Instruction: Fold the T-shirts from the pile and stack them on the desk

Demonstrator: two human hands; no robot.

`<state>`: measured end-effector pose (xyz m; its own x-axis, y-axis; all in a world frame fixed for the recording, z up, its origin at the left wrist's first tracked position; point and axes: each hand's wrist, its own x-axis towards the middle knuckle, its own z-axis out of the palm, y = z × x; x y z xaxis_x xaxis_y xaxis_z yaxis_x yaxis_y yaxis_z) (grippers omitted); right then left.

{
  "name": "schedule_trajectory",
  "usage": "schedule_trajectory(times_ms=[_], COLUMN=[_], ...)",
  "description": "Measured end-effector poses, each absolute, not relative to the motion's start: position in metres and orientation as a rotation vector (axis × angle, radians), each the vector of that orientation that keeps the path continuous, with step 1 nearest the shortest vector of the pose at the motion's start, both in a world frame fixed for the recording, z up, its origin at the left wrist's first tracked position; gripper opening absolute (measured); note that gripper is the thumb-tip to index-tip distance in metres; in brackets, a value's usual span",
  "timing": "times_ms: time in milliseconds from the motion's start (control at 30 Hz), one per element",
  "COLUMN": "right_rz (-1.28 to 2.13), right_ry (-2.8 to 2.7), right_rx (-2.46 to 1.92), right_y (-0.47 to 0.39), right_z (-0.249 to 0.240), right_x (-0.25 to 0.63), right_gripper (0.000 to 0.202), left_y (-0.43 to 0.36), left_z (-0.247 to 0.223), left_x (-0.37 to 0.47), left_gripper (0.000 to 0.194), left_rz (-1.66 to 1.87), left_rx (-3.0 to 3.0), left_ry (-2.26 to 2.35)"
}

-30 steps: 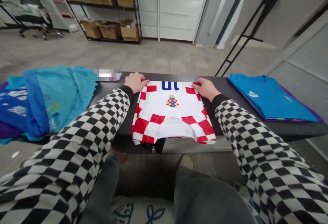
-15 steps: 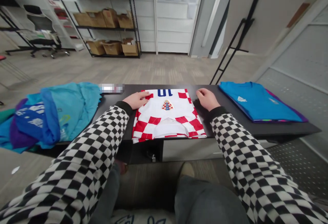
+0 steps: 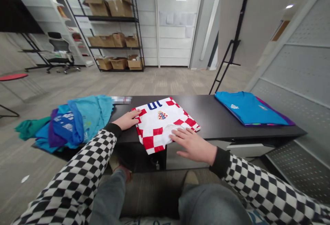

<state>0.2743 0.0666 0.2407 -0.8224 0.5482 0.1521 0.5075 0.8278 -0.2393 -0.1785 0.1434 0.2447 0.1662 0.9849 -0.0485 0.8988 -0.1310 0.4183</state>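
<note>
Checkered jersey (image 3: 151, 121), frame centre: touched by flattish left hand (image 3: 127, 120), wide-splayed right hand (image 3: 193, 144); could get skewed if overhanging collar (image 3: 167, 133) gets yanked.

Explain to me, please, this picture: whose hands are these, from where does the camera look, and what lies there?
There is no machine here: these are one person's bare hands, in checkered sleeves. The camera is worn on the head and looks forward and down. On the dark table lies a folded red-and-white jersey. The left hand rests its fingers on the jersey's left edge; the right hand is spread over its near side. Neither seems to grip anything. A loose pile of clothes lies to the left, a folded blue shirt to the right.
</note>
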Motion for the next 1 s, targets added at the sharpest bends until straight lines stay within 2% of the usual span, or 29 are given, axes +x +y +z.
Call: schedule_trajectory(times_ms=[67, 167, 300, 400, 600, 733, 800, 867, 1000], right_rz=[0.214, 0.191, 0.314, 0.424, 0.511, 0.283, 0.204, 0.164, 0.109], right_ry=[-2.862, -2.868, -2.925, -2.903, -2.694, -2.744, -2.682, -2.611, -2.563], right_rx=[-0.866, -0.962, -1.059, -1.295, -1.516, -1.741, -1.788, -1.804, -1.722], right_y=[0.067, 0.084, 0.119, 0.154, 0.222, 0.247, 0.256, 0.266, 0.285], right_z=[0.242, 0.25, 0.265, 0.275, 0.292, 0.298, 0.295, 0.289, 0.277], right_x=[0.27, 0.276, 0.293, 0.309, 0.341, 0.345, 0.342, 0.338, 0.331], right_gripper=[0.075, 0.066, 0.072, 0.075, 0.02, 0.025, 0.024, 0.024, 0.028], left_y=[0.125, 0.096, 0.062, 0.043, 0.005, -0.02, -0.02, -0.002, 0.075], left_z=[0.25, 0.254, 0.254, 0.256, 0.269, 0.269, 0.27, 0.276, 0.28], left_x=[-0.182, -0.182, -0.164, -0.134, -0.04, 0.021, 0.041, 0.049, 0.025], left_gripper=[0.092, 0.085, 0.072, 0.063, 0.046, 0.046, 0.045, 0.043, 0.036], left_rz=[0.318, 0.348, 0.422, 0.395, 0.304, 0.377, 0.391, 0.472, 0.808], left_rx=[2.084, 2.081, 2.158, 2.293, 2.479, 2.329, 2.172, 2.091, 2.241], left_ry=[1.8, 1.81, 1.784, 1.792, 1.689, 1.344, 1.012, 0.877, 1.307])
